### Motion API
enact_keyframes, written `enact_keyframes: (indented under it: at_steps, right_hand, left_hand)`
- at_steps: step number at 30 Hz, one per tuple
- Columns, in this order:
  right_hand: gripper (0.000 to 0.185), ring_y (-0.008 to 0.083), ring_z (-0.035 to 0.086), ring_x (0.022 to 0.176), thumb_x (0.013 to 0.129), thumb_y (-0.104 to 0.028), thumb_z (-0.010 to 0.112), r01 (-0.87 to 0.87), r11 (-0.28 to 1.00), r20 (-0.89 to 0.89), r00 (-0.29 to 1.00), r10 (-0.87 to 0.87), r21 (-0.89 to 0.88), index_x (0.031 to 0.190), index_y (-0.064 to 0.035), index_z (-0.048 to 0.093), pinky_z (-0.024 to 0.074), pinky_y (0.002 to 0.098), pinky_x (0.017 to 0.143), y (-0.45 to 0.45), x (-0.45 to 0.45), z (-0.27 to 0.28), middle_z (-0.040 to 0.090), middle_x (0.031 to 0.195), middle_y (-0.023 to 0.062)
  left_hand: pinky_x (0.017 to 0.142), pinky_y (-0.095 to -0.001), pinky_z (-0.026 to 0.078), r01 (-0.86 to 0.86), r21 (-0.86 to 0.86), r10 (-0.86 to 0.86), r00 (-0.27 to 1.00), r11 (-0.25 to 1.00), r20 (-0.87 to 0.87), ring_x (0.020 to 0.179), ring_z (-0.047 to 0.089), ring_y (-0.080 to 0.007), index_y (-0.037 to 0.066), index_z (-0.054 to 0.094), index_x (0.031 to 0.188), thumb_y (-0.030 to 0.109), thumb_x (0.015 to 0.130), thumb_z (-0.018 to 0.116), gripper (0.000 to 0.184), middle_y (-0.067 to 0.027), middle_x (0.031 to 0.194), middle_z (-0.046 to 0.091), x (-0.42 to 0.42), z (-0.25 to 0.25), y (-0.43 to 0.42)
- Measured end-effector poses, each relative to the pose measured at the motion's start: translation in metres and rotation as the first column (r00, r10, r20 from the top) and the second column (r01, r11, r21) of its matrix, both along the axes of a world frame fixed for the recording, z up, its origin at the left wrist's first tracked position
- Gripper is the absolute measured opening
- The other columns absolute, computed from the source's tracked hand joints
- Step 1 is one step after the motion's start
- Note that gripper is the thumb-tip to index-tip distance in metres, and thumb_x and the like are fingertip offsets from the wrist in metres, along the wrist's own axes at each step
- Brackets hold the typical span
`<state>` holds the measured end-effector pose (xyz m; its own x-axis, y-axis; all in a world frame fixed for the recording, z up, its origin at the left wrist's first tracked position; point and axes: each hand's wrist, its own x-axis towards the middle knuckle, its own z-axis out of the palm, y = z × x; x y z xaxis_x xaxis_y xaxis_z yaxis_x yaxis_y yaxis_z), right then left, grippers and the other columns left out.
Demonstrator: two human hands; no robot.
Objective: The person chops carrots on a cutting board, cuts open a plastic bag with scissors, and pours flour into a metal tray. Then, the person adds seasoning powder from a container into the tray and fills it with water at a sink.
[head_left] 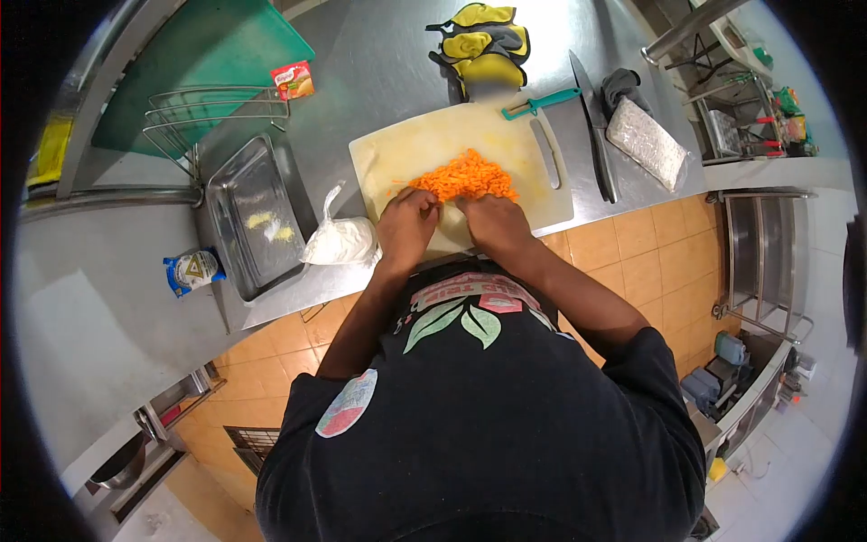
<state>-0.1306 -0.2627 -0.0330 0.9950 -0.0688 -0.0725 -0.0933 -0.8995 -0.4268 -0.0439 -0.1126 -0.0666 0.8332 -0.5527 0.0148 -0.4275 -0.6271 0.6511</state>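
A heap of small diced carrot (467, 174) lies on the pale cutting board (388, 154). At the near left edge of the heap is my left hand (409, 224), its fingers curled and closed, with a few orange bits by the fingertips. My right hand (495, 223) rests against the heap's near side, fingers bent and closed, the tips hidden under the hand. Whatever either hand pinches is too small or covered to name. A small knife with a teal handle (553, 97) lies across the board's far right corner.
Right of the board lie a large knife (596, 135) and a clear-wrapped pale block (647, 143). Yellow-black gloves (483, 45) lie beyond it. To the left are a bag of white powder (340, 240), a metal tray (237, 194), a wire rack (217, 104) and a red packet (292, 80).
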Motion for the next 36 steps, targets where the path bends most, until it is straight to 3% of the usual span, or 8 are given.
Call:
enact_keyframes:
  at_steps: [4,7,13,16,19,27,31,36]
  right_hand:
    - [0.037,0.0364,0.065,0.075,0.079,-0.009,0.05,0.003,0.997,-0.066,0.998,0.002,0.077,0.113,-0.0144,0.063,0.0512,0.0475,0.067,-0.019,-0.013,-0.001,0.065,0.078,0.0206]
    - [0.036,0.0371,0.064,0.074,0.082,-0.011,0.052,-0.004,0.991,0.014,1.0,0.002,0.134,0.115,-0.0163,0.062,0.0512,0.0477,0.067,-0.027,-0.03,0.006,0.065,0.08,0.0194]
    - [0.03,0.0375,0.064,0.071,0.086,-0.012,0.058,0.127,0.984,-0.033,0.992,-0.124,0.121,0.116,-0.0137,0.061,0.0521,0.0459,0.065,-0.028,-0.049,0.005,0.067,0.082,0.0176]
    - [0.034,0.038,0.064,0.073,0.085,-0.009,0.059,0.161,0.961,0.054,0.983,-0.177,0.223,0.119,-0.0131,0.059,0.0527,0.0449,0.066,-0.031,-0.059,-0.005,0.067,0.086,0.0188]
    - [0.038,0.0379,0.065,0.074,0.084,-0.007,0.06,0.112,0.925,0.111,0.98,-0.163,0.363,0.121,-0.0124,0.058,0.0527,0.0439,0.066,-0.037,-0.062,-0.005,0.067,0.09,0.019]
    - [0.04,0.0374,0.064,0.072,0.083,-0.005,0.061,0.037,0.919,0.109,0.99,-0.086,0.393,0.123,-0.0114,0.057,0.0506,0.0436,0.063,-0.056,-0.067,0.001,0.066,0.084,0.0194]
    - [0.042,0.0387,0.063,0.074,0.084,-0.009,0.058,0.025,0.917,0.091,0.994,-0.067,0.397,0.126,-0.0175,0.055,0.0505,0.0485,0.067,-0.068,-0.069,-0.007,0.065,0.083,0.0197]
    - [0.044,0.0391,0.063,0.074,0.084,-0.01,0.056,0.004,0.934,0.063,0.998,-0.028,0.357,0.128,-0.0146,0.052,0.0505,0.0488,0.068,-0.073,-0.061,0.002,0.065,0.082,0.0199]
  left_hand:
    - [0.069,-0.036,0.05,-0.023,0.025,0.022,0.998,0.999,0.06,0.079,0.064,-0.0266,0.007,0.066,0.091,0.013,0.077,0.068,0.016,-0.008,0.087,0.065,0.002,0.007,0.002]
    - [0.07,-0.0362,0.05,-0.037,-0.018,0.039,0.997,0.999,0.067,0.079,0.065,-0.0271,0.007,0.065,0.094,0.012,0.078,0.066,0.017,-0.0082,0.089,0.065,0.006,0.018,0.001]
    - [0.069,-0.0355,0.051,-0.059,-0.062,0.064,0.995,0.996,0.082,0.08,0.065,-0.028,0.007,0.066,0.095,0.011,0.078,0.067,0.018,-0.0093,0.091,0.064,0.011,0.019,-0.007]
    - [0.071,-0.0356,0.051,-0.033,-0.08,0.04,0.994,0.996,0.097,0.081,0.065,-0.0279,0.007,0.067,0.096,0.011,0.078,0.068,0.019,-0.0092,0.094,0.064,0.014,0.013,-0.015]
    - [0.074,-0.0361,0.051,0.031,-0.029,-0.028,0.996,0.999,0.09,0.085,0.063,-0.0271,0.008,0.068,0.096,0.011,0.077,0.067,0.019,-0.0076,0.097,0.063,0.014,0.014,-0.028]
    - [0.075,-0.0365,0.05,0.082,0.118,-0.093,0.992,0.99,0.09,0.088,0.062,-0.0265,0.011,0.07,0.089,0.015,0.077,0.069,0.012,-0.0052,0.097,0.062,0.016,0.015,-0.04]
    - [0.071,-0.036,0.05,0.039,0.031,-0.043,0.991,0.999,0.123,0.083,0.063,-0.027,0.009,0.07,0.089,0.015,0.079,0.069,0.012,-0.0066,0.094,0.064,0.009,0.023,-0.041]
    - [0.063,-0.0344,0.05,-0.003,-0.088,0.011,0.996,0.996,0.089,0.074,0.064,-0.0277,0.006,0.068,0.089,0.014,0.08,0.07,0.012,-0.0097,0.09,0.066,-0.023,0.025,-0.033]
